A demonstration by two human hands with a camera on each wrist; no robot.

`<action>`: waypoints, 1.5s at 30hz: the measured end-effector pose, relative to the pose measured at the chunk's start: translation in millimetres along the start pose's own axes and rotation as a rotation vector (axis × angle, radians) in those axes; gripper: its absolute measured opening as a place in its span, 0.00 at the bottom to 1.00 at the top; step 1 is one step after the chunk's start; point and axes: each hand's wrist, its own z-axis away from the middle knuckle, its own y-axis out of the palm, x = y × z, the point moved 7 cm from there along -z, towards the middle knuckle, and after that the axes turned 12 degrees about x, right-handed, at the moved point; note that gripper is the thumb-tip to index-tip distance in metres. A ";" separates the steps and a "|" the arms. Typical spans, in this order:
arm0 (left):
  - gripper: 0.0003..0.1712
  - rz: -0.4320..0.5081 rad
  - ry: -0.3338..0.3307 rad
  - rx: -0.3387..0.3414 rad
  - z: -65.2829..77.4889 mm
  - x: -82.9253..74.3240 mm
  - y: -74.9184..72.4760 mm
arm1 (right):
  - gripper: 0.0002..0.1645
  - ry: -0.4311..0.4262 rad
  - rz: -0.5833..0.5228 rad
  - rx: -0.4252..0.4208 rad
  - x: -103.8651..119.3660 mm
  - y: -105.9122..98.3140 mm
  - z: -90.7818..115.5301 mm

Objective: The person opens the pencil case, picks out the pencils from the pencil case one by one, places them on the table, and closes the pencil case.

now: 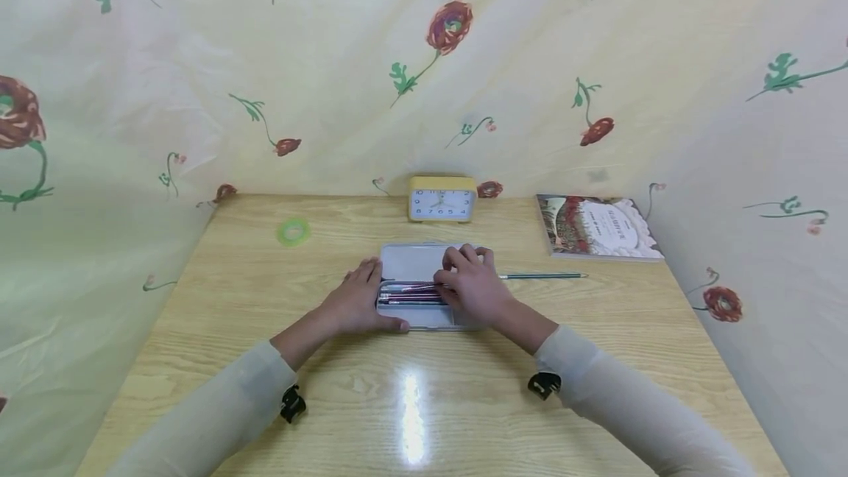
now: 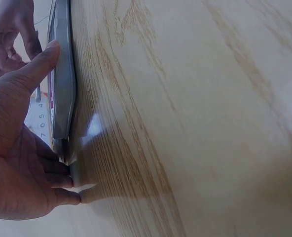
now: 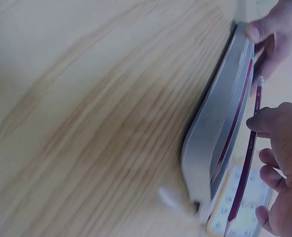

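A flat grey pencil case (image 1: 404, 262) lies with its lid folded back. Several dark red pencils (image 1: 405, 297) lie inside, in the far part of the tray. My left hand (image 1: 354, 304) rests at the case's left end, fingers straight along its side and thumb on the near rim; in the left wrist view the thumb (image 2: 46, 57) touches the front wall. My right hand (image 1: 478, 289), over the case's right half, pinches a dark red pencil (image 3: 249, 153) between thumb and fingers. In the right wrist view that pencil slants just above the tray.
A dark green pencil (image 1: 543, 276) lies on the wooden table right of the case. Behind stands a yellow alarm clock (image 1: 442, 201). A roll of green tape (image 1: 294, 232) lies at the back left, a book (image 1: 599, 228) at the back right. Flowered cloth (image 1: 331, 57) surrounds the table.
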 end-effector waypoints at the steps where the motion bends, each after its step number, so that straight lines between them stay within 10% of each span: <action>1: 0.82 -0.001 -0.003 0.002 -0.1 0.3 0.6 | 0.05 0.004 0.006 -0.013 -3.7 -0.9 3.3; 25: 0.83 0.015 -0.005 0.004 0.0 6.7 0.7 | 0.08 0.199 -0.099 -0.119 -129.3 2.3 95.2; 45: 0.84 0.019 -0.017 0.012 -1.2 1.5 4.2 | 0.07 0.226 -0.067 -0.152 -143.1 13.9 116.2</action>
